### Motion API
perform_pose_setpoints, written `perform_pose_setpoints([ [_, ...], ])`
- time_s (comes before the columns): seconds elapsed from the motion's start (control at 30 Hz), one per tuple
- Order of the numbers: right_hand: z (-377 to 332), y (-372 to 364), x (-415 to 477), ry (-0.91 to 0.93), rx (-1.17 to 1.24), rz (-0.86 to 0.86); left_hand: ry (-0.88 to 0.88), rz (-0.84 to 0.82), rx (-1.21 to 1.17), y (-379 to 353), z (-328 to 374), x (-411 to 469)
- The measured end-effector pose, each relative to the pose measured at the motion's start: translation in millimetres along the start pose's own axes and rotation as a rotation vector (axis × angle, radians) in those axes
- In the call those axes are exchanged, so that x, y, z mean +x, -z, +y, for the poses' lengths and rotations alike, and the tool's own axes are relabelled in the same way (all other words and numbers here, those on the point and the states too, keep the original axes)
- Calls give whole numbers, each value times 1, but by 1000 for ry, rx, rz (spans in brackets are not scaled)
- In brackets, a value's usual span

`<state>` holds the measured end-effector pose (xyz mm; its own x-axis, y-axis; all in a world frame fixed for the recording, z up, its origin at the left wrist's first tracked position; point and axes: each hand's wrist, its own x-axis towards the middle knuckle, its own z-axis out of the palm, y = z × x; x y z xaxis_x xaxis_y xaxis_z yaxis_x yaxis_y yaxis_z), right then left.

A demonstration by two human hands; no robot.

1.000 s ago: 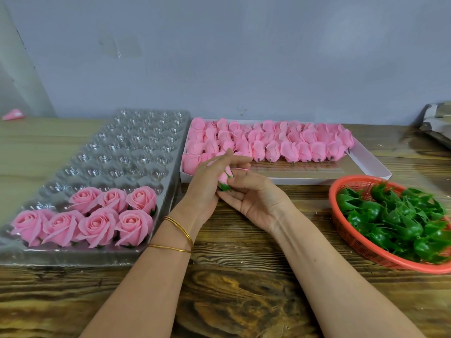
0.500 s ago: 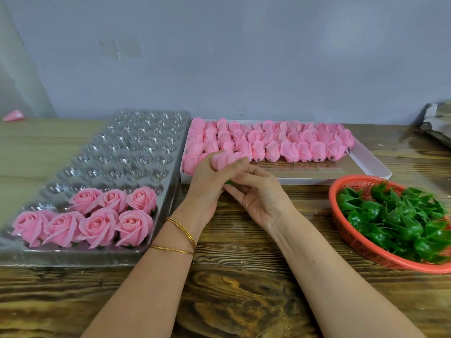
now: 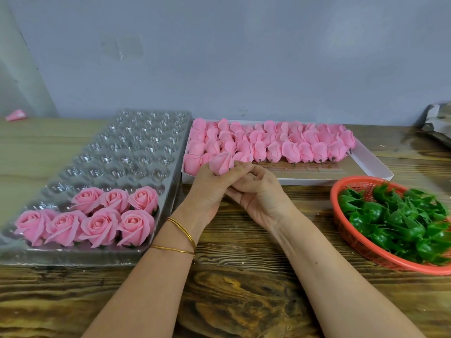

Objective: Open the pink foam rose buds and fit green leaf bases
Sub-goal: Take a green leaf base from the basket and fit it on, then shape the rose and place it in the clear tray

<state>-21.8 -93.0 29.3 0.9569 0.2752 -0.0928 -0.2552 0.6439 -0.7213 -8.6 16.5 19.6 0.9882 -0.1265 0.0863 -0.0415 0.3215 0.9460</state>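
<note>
Your left hand (image 3: 210, 189) now grips the bud (image 3: 220, 164) upright, right hand (image 3: 261, 193) curled beneath, hold unclear; green base hidden, fit unverified.

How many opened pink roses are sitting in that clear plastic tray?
7, at the near end of the clear tray: four opened roses in front, three behind. None seems hidden.
</note>
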Motion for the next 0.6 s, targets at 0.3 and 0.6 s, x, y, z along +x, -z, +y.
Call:
perform_pose_setpoints([
  [0.3, 0, 3, 0, -16, -57, -63, 5, 39, 36, -2, 0, 0],
  [0.6, 2, 4, 3, 17, -140, 7, -15, 121, 94, -2, -5, 6],
])
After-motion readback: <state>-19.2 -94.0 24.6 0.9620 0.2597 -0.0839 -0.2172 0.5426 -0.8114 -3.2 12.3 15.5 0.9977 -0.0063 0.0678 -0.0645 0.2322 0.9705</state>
